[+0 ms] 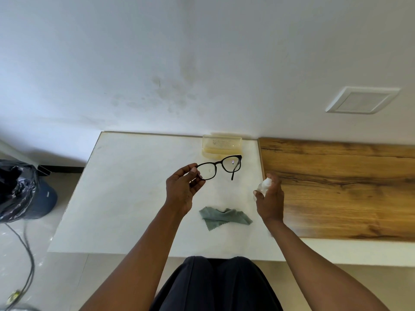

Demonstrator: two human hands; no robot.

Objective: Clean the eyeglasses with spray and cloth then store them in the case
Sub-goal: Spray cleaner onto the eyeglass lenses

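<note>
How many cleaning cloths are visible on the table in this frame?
1. A crumpled grey-green microfibre cloth lies on the white table, near its front edge, between the two forearms. Nothing suggests another, hidden one.

Matt grey cloth (225,217), glossy black plastic eyeglasses (219,166), wood-grain board (336,187)

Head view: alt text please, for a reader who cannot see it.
A left hand pinches black-framed eyeglasses over a white table while the right hand grips a small white spray bottle; grey cloth and open yellowish case lie nearby.
</note>
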